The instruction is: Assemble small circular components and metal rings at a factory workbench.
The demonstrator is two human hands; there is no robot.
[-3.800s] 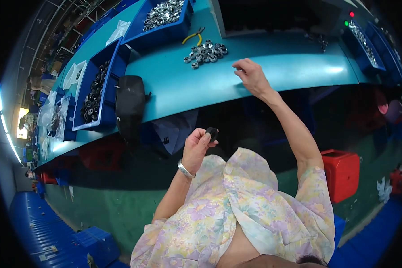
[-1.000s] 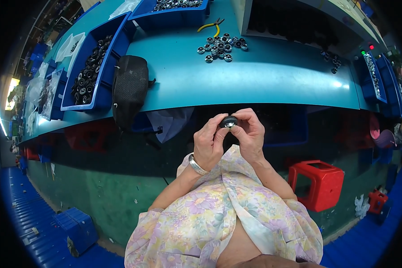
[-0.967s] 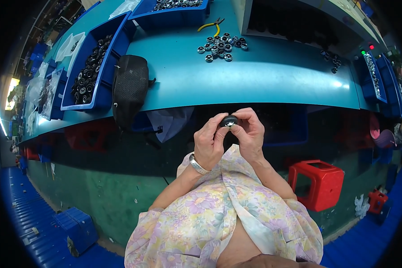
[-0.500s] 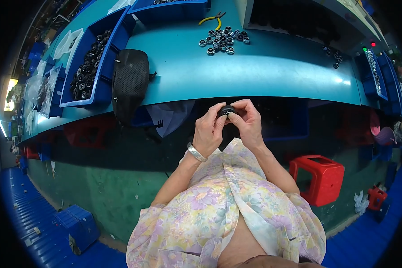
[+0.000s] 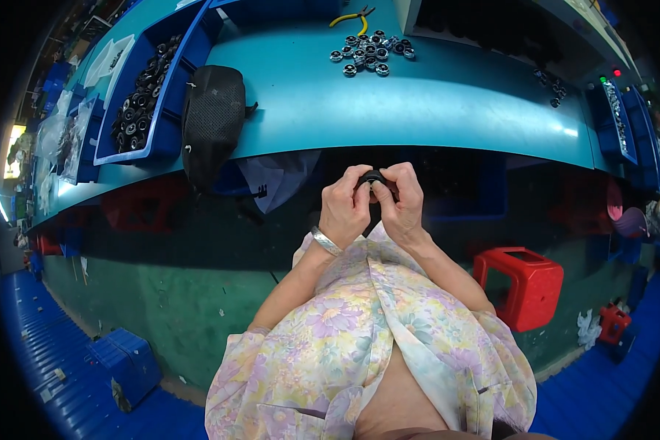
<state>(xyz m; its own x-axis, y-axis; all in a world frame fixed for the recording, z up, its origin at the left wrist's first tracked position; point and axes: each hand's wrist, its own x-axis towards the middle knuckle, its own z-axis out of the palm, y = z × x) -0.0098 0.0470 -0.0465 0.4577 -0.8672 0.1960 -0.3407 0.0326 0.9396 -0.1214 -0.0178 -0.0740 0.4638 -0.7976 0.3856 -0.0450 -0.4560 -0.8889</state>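
Observation:
A small black round part, like a little wheel or ring, is held up between both hands just off the table's near edge. My left hand, with a silver bangle at the wrist, pinches its left side between thumb and fingers. From the right, my right hand grips it the same way. Both thumbs press close together on the near side, where a small light spot shows that I cannot make out. The fingers hide much of the part.
On the teal table lie a cluster of shiny silver-and-black round parts, yellow-handled pliers and a black mesh pouch. A blue bin of black round parts stands left. A red stool is at right.
The black part has tipped so that it looks flatter, and my thumbs have drawn closer together beneath it. The whole view has shifted slightly; both hands keep their hold.

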